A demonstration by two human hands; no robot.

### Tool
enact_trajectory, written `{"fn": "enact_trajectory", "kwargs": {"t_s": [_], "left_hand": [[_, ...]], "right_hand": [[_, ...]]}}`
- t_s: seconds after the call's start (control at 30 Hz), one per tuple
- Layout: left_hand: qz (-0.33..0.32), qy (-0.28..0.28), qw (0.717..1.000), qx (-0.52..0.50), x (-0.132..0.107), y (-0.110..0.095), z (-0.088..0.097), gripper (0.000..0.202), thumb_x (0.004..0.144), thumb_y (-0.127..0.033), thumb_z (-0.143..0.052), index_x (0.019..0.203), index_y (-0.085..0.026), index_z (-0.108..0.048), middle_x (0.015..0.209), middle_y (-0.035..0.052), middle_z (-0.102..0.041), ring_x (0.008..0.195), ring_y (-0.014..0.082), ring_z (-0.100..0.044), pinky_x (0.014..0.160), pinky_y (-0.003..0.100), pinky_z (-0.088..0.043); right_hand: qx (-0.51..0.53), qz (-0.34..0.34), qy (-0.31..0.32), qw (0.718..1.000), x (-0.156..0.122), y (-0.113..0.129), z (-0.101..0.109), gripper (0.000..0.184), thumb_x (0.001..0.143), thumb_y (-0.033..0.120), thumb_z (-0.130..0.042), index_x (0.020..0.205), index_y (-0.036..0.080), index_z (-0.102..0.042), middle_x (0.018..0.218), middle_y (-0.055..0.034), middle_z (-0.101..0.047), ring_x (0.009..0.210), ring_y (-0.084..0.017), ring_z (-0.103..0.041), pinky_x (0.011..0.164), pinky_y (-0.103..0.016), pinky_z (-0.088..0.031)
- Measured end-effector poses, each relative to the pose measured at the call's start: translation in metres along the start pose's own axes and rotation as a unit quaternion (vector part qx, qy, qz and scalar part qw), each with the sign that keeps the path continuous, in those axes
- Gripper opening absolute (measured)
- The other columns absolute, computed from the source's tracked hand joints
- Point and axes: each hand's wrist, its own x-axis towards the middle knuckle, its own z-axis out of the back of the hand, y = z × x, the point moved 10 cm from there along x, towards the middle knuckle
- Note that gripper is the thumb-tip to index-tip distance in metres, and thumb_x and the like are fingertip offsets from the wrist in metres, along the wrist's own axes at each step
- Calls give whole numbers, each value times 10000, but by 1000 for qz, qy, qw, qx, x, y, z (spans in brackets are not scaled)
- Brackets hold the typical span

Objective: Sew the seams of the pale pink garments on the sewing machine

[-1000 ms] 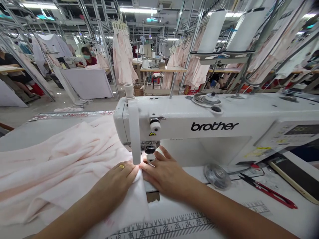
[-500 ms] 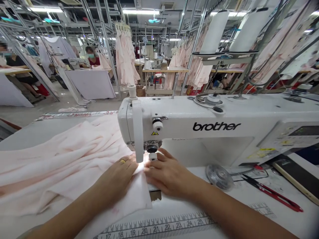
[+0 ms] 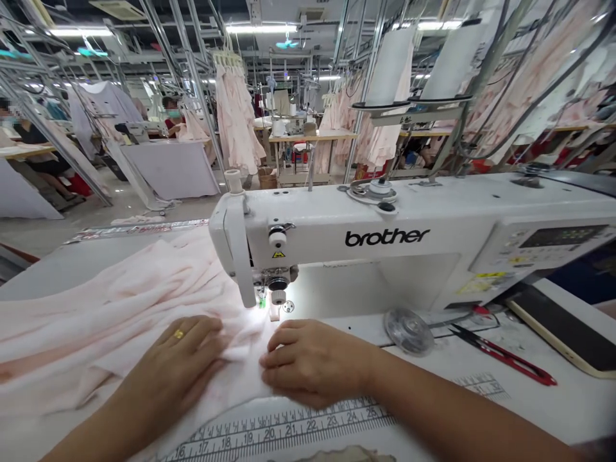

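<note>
A white Brother sewing machine (image 3: 385, 237) stands on the table, its needle and presser foot (image 3: 274, 308) lit from above. Pale pink fabric (image 3: 96, 308) is heaped to the left and runs under the needle area. My left hand (image 3: 185, 350), wearing a gold ring, lies on the fabric with its fingers bent and gathering the cloth. My right hand (image 3: 308, 362) rests beside it with curled fingers pinching the fabric's edge, a little in front of the presser foot.
A printed ruler strip (image 3: 289, 427) runs along the table's front edge. Red thread snips (image 3: 505, 362), a clear disc (image 3: 409, 330) and a dark phone (image 3: 563, 333) lie on the right. Hanging pink garments and other workers fill the background.
Both hands have drawn back from the presser foot toward me, pulling the fabric edge with them. The fingers, flat before, are now curled on the cloth.
</note>
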Motion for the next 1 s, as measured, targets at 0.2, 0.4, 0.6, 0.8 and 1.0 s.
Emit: {"fn": "enact_trajectory", "kwargs": {"t_s": [0.2, 0.4, 0.6, 0.8, 1.0], "left_hand": [[-12, -61, 997, -45, 2, -25, 27, 240, 926, -89, -424, 1088, -200, -564, 1087, 69, -622, 1062, 215, -552, 897, 333, -436], [-14, 39, 997, -61, 16, -49, -8, 171, 966, -172, -407, 959, -210, -573, 849, 18, -644, 742, 181, -601, 698, 306, -493], [-48, 50, 997, -20, 19, -45, -20, 466, 943, -339, -525, 1370, -165, -460, 1382, 93, -544, 1304, 259, -455, 1074, 390, -394], [-45, 56, 996, -58, 20, -37, -33, 503, 896, -384, -590, 1342, -169, -502, 1360, 111, -567, 1297, 277, -477, 1083, 409, -409], [161, -1, 963, -215, 24, 25, -29, 245, 980, -236, -362, 1058, -215, -594, 872, 5, -695, 819, 180, -666, 719, 285, -532]], "right_hand": [[16, 17, -9, 1000, -1, 5, 0, 209, 989, 236, -447, 892, 184, -625, 1012, -5, -689, 993, -158, -556, 899, -286, -401], [-2, 24, -13, 1000, -1, 8, -3, 222, 977, 301, -472, 844, 200, -618, 843, 15, -677, 837, -172, -538, 745, -321, -394], [14, 12, -18, 1000, -2, 5, -6, 204, 942, 315, -527, 786, 206, -601, 812, 39, -668, 690, -156, -491, 647, -314, -347], [43, 3, -21, 999, -3, 3, -5, 181, 940, 323, -548, 821, 202, -611, 850, 34, -676, 703, -145, -507, 663, -295, -355], [54, -9, -48, 997, -1, -1, -1, 228, 997, 324, -476, 917, 193, -645, 963, 26, -694, 757, -147, -508, 733, -288, -381]]}}
